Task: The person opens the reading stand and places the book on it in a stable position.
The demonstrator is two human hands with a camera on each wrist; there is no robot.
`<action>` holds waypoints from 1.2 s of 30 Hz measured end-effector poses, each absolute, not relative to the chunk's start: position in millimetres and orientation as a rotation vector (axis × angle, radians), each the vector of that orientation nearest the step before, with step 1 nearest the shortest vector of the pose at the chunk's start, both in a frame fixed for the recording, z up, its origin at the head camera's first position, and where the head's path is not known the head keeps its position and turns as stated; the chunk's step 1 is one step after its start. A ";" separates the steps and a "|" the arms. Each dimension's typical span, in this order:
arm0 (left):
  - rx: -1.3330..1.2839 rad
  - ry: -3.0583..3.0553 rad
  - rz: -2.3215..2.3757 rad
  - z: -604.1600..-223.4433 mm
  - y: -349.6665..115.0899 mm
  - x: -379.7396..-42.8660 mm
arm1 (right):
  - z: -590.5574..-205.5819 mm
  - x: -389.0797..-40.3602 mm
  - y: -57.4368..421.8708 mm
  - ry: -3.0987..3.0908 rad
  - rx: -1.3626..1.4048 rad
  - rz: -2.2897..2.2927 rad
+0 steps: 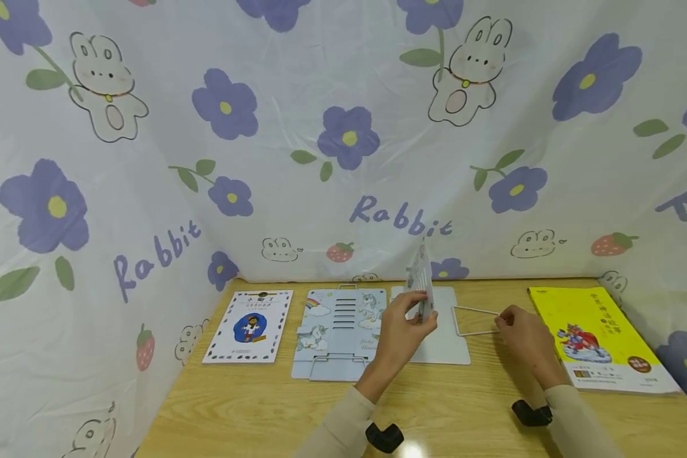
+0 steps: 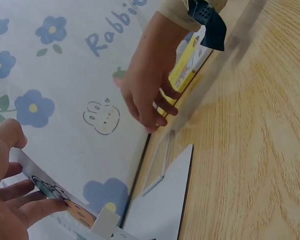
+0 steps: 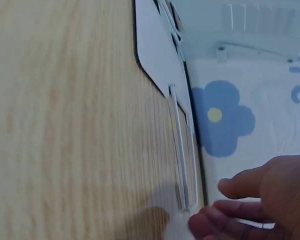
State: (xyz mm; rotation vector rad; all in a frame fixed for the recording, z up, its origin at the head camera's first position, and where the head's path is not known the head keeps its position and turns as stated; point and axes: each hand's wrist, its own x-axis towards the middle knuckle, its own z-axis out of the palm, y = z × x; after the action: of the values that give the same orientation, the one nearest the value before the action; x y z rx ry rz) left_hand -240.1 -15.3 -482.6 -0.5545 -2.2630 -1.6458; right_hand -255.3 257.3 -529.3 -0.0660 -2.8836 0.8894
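Observation:
A book stand with a white base plate [image 1: 449,346] lies on the table, its printed panel [image 1: 419,273] raised nearly upright. My left hand [image 1: 403,331] pinches that panel near its lower edge, thumb on one side and fingers on the other, as the left wrist view shows. From the plate's right side a white wire loop [image 3: 179,140] extends along the wood. My right hand [image 1: 527,343] is at the loop's far end, with thumb and fingers apart in the right wrist view and fingertips close beside the wire.
Left of the raised stand lies a flat unicorn-printed book stand [image 1: 320,312] with wire supports. A white book [image 1: 220,346] is further left, and a thick yellow book [image 1: 601,312] lies at the right. Behind the wooden table [image 1: 235,413] hangs a rabbit-and-flower curtain [image 1: 298,210].

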 end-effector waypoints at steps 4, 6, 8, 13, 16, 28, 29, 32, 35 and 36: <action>-0.559 -2.264 -1.644 -483.1 -15.9 -241.3 | -530.7 -264.0 268.0 -3.003 -0.139 0.924; -0.554 -2.270 -1.632 -482.9 -16.4 -241.6 | -532.6 -267.6 269.1 -3.014 -0.136 0.905; -0.545 -2.282 -1.598 -482.3 -16.8 -241.8 | -535.9 -270.3 268.5 -3.000 -0.132 0.880; -0.518 -2.322 -1.529 -479.0 -17.8 -241.1 | -541.9 -273.3 265.9 -2.982 -0.148 0.836; -0.517 -2.320 -1.523 -477.8 -18.7 -240.3 | -543.4 -273.3 265.4 -2.992 -0.155 0.846; -0.580 -2.299 -1.469 -483.2 -23.2 -240.9 | -545.8 -271.9 267.2 -3.010 -0.247 0.967; -0.578 -2.299 -1.464 -483.0 -23.5 -241.1 | -545.7 -272.4 267.2 -3.004 -0.248 0.977; -0.577 -2.297 -1.466 -482.5 -24.2 -241.5 | -544.3 -273.0 267.0 -2.964 -0.252 1.012; -0.571 -2.303 -1.481 -482.0 -24.7 -241.3 | -541.5 -272.0 265.1 -2.924 -0.267 1.064; -0.570 -2.305 -1.486 -481.7 -24.8 -241.2 | -540.0 -271.3 263.8 -2.907 -0.263 1.087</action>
State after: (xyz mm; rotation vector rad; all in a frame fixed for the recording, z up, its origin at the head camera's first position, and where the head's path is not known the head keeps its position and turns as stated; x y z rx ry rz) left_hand -241.2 -24.8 -481.7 -0.5698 -2.3051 -1.4864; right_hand -271.3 263.8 -540.0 -0.2632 -2.9067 1.0870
